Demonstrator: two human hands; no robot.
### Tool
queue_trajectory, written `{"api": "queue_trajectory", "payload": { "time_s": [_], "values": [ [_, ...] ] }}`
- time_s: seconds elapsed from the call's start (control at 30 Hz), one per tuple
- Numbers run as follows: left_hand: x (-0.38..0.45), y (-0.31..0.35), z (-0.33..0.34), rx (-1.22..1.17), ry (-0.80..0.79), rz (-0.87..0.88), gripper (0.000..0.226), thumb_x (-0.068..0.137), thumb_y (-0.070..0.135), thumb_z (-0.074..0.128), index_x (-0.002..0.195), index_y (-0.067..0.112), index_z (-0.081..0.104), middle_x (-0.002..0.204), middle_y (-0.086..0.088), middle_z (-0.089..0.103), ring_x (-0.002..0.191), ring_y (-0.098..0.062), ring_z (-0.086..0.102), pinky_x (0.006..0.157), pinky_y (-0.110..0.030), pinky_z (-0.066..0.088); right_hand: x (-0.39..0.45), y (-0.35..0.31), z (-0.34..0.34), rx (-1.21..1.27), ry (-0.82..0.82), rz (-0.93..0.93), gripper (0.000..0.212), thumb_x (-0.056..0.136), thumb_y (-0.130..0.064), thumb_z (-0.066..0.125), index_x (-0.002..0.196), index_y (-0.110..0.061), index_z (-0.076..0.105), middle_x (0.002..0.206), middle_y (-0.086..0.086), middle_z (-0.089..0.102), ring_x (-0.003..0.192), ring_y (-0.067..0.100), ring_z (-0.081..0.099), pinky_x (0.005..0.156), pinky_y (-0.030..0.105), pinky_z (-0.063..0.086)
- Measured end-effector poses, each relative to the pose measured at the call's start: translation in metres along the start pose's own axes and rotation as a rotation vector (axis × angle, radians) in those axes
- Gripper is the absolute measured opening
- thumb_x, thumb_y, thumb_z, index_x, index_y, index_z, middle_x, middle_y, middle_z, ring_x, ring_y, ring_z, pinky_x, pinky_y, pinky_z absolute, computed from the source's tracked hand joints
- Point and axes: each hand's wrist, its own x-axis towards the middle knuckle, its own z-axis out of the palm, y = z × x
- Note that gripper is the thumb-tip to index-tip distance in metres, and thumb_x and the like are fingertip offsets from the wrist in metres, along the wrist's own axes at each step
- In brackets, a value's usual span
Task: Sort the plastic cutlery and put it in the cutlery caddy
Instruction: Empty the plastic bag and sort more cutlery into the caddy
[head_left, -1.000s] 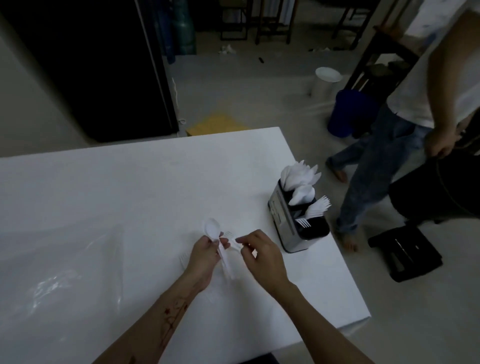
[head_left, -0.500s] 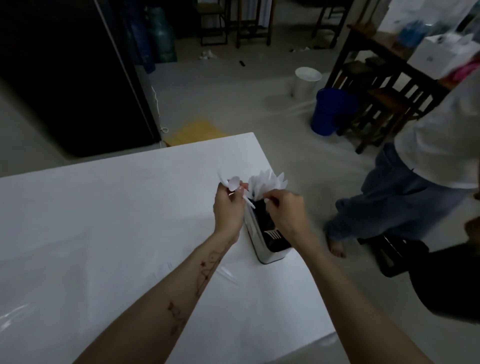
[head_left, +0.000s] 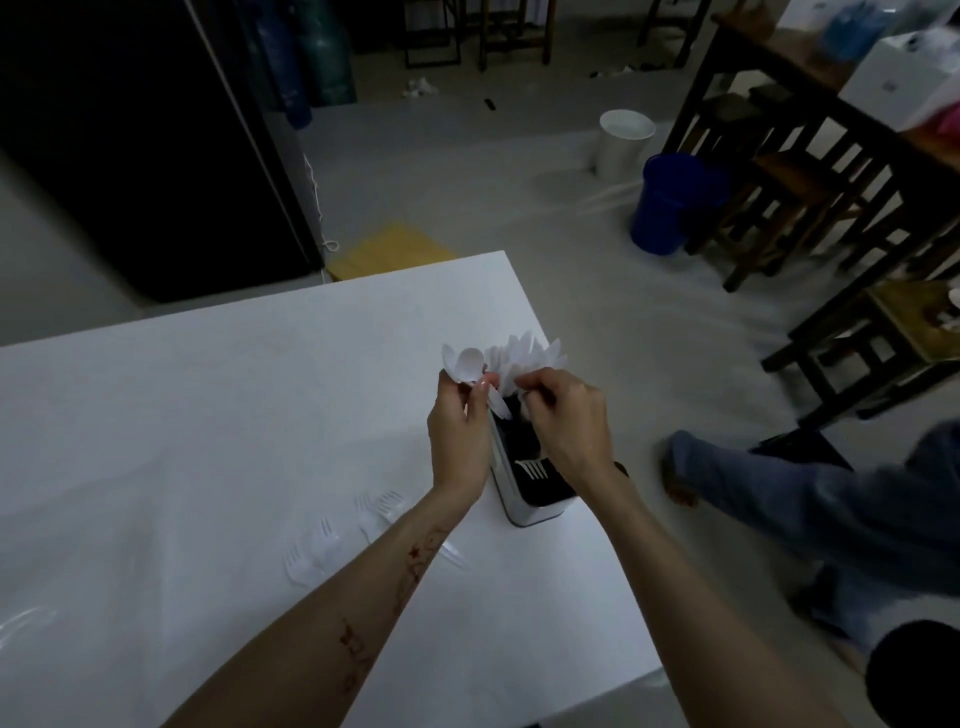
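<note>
The cutlery caddy (head_left: 524, 499) stands near the table's (head_left: 208, 415) right edge, with white spoons fanned in its far compartment and forks (head_left: 535, 467) in its near one. The left hand (head_left: 460, 431) pinches a spoon (head_left: 465, 364) just left of the caddy, while the right hand (head_left: 569, 415) pinches another piece over the middle. Loose forks (head_left: 332, 540) lie on the table nearer and to the left.

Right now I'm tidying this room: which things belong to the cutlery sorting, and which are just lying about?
Job: cutlery caddy, spoons in left hand, right hand, loose forks on table.
Lying about: blue bucket, white bin, stools.
</note>
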Motion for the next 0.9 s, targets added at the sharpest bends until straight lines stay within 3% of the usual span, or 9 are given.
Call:
{"api": "queue_trajectory", "payload": {
  "time_s": [0.07, 0.13, 0.23, 0.37, 0.5, 0.57, 0.73, 0.9],
  "values": [
    [-0.002, -0.004, 0.004, 0.084, -0.04, 0.019, 0.015, 0.098, 0.024, 0.05, 0.111, 0.02, 0.057, 0.103, 0.009, 0.066, 0.093, 0.003, 0.061, 0.075, -0.006, 0.045, -0.001, 0.0, 0.001, 0.025, 0.007, 0.002, 0.023, 0.091, -0.007, 0.057, 0.104, -0.012, 0.074, 0.102, 0.001, 0.074, 0.089, 0.014, 0.068, 0.082, 0.02, 0.052],
    [-0.002, -0.012, 0.006, 0.193, -0.081, 0.052, 0.019, 0.098, 0.022, 0.048, 0.114, 0.016, 0.057, 0.104, 0.003, 0.061, 0.096, -0.006, 0.059, 0.074, -0.007, 0.045, -0.004, 0.0, 0.002, 0.046, 0.026, 0.012, 0.022, 0.09, -0.005, 0.057, 0.102, -0.012, 0.074, 0.099, 0.0, 0.074, 0.087, 0.013, 0.067, 0.08, 0.02, 0.052],
    [-0.001, -0.026, 0.005, 0.339, -0.188, 0.107, 0.02, 0.098, 0.019, 0.048, 0.116, 0.016, 0.055, 0.108, 0.002, 0.051, 0.106, -0.014, 0.052, 0.085, -0.019, 0.046, -0.009, 0.001, 0.004, 0.07, 0.056, 0.033, 0.021, 0.09, -0.005, 0.057, 0.103, -0.011, 0.072, 0.098, 0.001, 0.073, 0.086, 0.014, 0.066, 0.077, 0.017, 0.047],
    [-0.007, -0.035, -0.006, 0.308, -0.315, 0.088, 0.037, 0.096, 0.016, 0.053, 0.133, 0.019, 0.048, 0.123, 0.005, 0.042, 0.115, -0.009, 0.05, 0.099, -0.019, 0.043, -0.013, 0.002, 0.008, 0.092, 0.048, 0.053, 0.026, 0.093, -0.006, 0.052, 0.111, -0.012, 0.069, 0.105, 0.001, 0.071, 0.092, 0.014, 0.065, 0.081, 0.022, 0.05],
    [-0.013, -0.042, -0.022, 0.331, -0.369, 0.138, 0.044, 0.096, 0.014, 0.053, 0.138, 0.02, 0.043, 0.13, 0.006, 0.042, 0.112, -0.001, 0.05, 0.098, -0.014, 0.041, -0.018, 0.002, 0.018, 0.066, 0.085, -0.016, 0.029, 0.091, -0.003, 0.052, 0.113, -0.01, 0.069, 0.108, 0.003, 0.071, 0.098, 0.02, 0.063, 0.086, 0.021, 0.045],
    [-0.017, -0.045, -0.034, 0.342, -0.317, 0.108, 0.041, 0.097, 0.016, 0.052, 0.138, 0.018, 0.044, 0.132, 0.007, 0.044, 0.112, 0.001, 0.049, 0.098, -0.013, 0.04, -0.023, 0.001, 0.028, -0.027, 0.142, -0.133, 0.03, 0.087, -0.001, 0.054, 0.111, -0.013, 0.069, 0.106, 0.002, 0.071, 0.097, 0.024, 0.06, 0.085, 0.021, 0.038],
    [-0.042, -0.077, -0.099, 0.442, -0.125, 0.103, 0.032, 0.098, 0.015, 0.048, 0.13, 0.02, 0.051, 0.127, 0.009, 0.052, 0.117, -0.001, 0.048, 0.103, -0.014, 0.036, -0.046, -0.022, 0.062, -0.066, 0.201, -0.384, 0.035, 0.081, 0.002, 0.058, 0.111, -0.012, 0.07, 0.114, 0.002, 0.069, 0.103, 0.023, 0.057, 0.091, 0.035, 0.041],
    [-0.082, -0.119, -0.184, 0.525, 0.179, -0.004, 0.025, 0.097, 0.007, 0.047, 0.119, 0.012, 0.058, 0.115, 0.005, 0.055, 0.112, -0.015, 0.054, 0.099, -0.031, 0.044, -0.106, -0.046, 0.128, -0.052, -0.205, -0.398, 0.02, 0.081, -0.009, 0.069, 0.098, -0.019, 0.071, 0.087, -0.004, 0.072, 0.075, 0.019, 0.065, 0.074, 0.034, 0.048]
  ]
}}
